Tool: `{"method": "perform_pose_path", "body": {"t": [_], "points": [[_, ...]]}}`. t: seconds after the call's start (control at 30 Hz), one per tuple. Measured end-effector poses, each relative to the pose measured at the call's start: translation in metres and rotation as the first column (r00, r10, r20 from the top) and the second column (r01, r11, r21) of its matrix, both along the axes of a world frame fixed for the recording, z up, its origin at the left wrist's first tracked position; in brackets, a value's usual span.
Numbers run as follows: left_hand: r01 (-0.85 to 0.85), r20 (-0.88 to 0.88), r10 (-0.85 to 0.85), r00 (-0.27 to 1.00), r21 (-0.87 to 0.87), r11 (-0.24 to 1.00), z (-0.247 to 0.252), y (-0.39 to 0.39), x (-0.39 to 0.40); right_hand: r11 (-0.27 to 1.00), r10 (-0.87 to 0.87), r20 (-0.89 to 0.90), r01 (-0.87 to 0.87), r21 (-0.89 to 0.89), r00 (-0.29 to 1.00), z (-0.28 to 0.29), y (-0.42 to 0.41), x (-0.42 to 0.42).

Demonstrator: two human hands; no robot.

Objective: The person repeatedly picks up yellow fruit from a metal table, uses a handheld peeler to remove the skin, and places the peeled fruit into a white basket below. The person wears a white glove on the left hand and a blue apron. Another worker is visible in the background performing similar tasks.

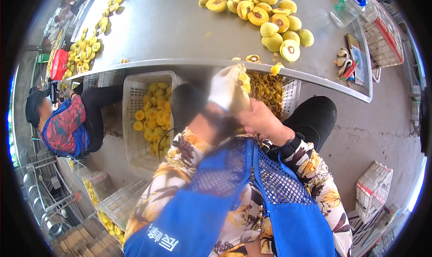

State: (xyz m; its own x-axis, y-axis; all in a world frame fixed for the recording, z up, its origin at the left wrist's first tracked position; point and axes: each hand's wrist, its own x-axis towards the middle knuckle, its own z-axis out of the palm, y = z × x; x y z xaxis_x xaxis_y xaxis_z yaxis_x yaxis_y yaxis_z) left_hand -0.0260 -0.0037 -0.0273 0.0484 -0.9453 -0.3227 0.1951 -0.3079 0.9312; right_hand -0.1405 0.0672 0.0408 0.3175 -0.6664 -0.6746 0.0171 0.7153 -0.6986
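My left hand (224, 89), in a white and cream glove and partly blurred, is raised just in front of the table edge. It is shut on a piece of yellow peach (244, 82), most of which the gloved fingers cover. Just below and touching the glove, my bare right hand (265, 120) has its fingers curled in; whether it grips a tool is hidden. Halved yellow peaches (258, 16), some showing brown pit hollows, lie on the metal table (175, 30) beyond. Beneath my hands a crate (291, 91) holds pit scraps and brown-centred pieces (266, 88).
Left of my knee stands a white plastic crate (130, 122) of pitted peach halves (157, 111). A blue-lidded jar (347, 8) and small items (349, 62) occupy the table's right end. Another person (65, 122) sits at left beside more peaches (82, 52). Stacked crates (383, 34) stand at right.
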Motion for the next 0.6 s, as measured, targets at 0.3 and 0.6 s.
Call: {"method": "perform_pose_path", "body": {"t": [0.3,0.6], "points": [[0.101,-0.313,-0.090,0.945,0.016,0.995,0.014,0.003,0.005,0.951,0.088,-0.122,-0.120,-0.284,0.989,-0.031,0.004,0.000],[0.172,0.287,-0.060,0.956,-0.382,0.908,0.012,0.007,0.001,0.988,-0.066,0.476,-0.010,0.155,0.877,-0.023,0.006,-0.013]]}}
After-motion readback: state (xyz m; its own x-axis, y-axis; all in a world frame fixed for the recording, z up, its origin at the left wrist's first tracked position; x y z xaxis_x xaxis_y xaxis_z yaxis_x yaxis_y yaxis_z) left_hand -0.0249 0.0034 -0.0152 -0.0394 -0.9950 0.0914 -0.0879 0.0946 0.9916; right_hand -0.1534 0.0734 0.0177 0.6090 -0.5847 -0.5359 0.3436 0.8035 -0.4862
